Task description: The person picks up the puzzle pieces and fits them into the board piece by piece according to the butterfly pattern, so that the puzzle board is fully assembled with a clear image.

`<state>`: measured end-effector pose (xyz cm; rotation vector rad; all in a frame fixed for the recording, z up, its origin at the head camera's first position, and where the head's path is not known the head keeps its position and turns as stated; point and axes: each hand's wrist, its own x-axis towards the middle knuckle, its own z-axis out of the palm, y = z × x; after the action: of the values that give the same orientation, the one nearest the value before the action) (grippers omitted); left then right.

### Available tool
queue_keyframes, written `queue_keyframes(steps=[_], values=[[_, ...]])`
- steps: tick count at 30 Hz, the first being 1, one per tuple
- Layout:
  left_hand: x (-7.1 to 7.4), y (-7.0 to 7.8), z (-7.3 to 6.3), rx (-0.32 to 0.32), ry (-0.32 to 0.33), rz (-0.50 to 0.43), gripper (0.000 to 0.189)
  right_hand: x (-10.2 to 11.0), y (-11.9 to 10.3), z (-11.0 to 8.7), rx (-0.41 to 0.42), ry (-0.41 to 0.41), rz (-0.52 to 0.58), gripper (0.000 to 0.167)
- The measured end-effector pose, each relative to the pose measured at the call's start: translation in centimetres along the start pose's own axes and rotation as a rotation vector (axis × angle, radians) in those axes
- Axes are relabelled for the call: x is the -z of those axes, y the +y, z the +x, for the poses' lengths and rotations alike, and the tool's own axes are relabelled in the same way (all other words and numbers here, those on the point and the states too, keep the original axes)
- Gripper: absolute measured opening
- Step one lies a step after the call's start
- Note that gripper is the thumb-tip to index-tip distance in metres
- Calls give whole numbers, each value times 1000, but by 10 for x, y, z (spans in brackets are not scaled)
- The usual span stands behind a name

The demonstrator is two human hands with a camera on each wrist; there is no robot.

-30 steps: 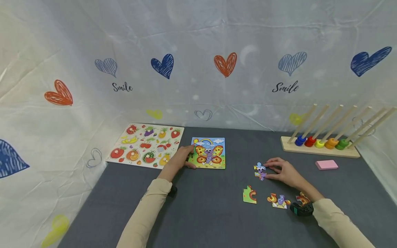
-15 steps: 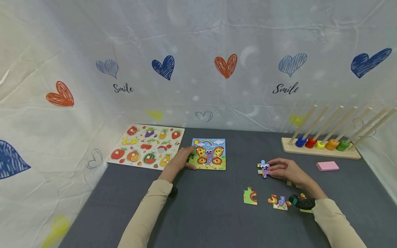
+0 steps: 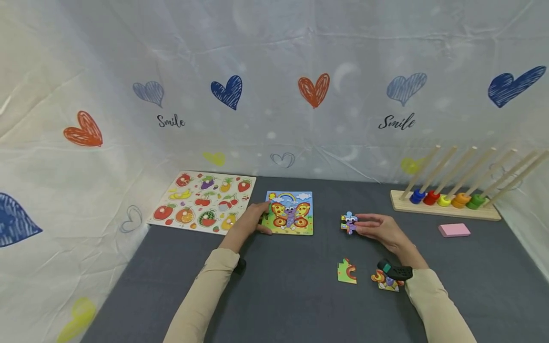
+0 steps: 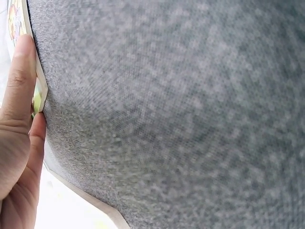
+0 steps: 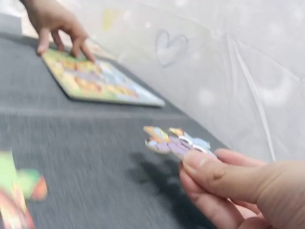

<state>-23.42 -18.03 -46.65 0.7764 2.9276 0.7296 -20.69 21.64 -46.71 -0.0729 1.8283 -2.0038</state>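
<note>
Between thumb and fingers my right hand pinches a purple and blue jigsaw piece showing a butterfly's face. In the right wrist view this piece hangs above the dark cloth, a shadow beneath it. My left hand rests at the left edge of a square butterfly picture board. The left wrist view shows its fingers fairly straight against the board's edge. Nearer on the table lie a green jigsaw piece and an orange and purple one, partly covered by the right wrist strap.
A fruit picture board lies at the back left. At the back right stands a wooden peg rack with coloured rings, and a pink block sits in front of it. A curtain printed with hearts hangs behind the table.
The right hand has carried the face piece left and away from me, slightly turned. Its forearm now covers the jigsaw pieces seen earlier at the right. My left hand stays put on the board.
</note>
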Motion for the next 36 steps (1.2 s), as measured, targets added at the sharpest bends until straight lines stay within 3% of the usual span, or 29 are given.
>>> queue_keyframes(steps=[16,21,28,36], values=[[3,3,1,-1,-11,9,52,-64,-1,51,33,45,9,51],[3,4,2,24,-31,3,51,-79,1,67,64,29,-27,49],[2,4,2,59,-36,-6,62,-95,-2,80,102,-28,-77,48],[2,2,0,34,-20,-11,51,-110,-4,92,120,-68,-160,43]])
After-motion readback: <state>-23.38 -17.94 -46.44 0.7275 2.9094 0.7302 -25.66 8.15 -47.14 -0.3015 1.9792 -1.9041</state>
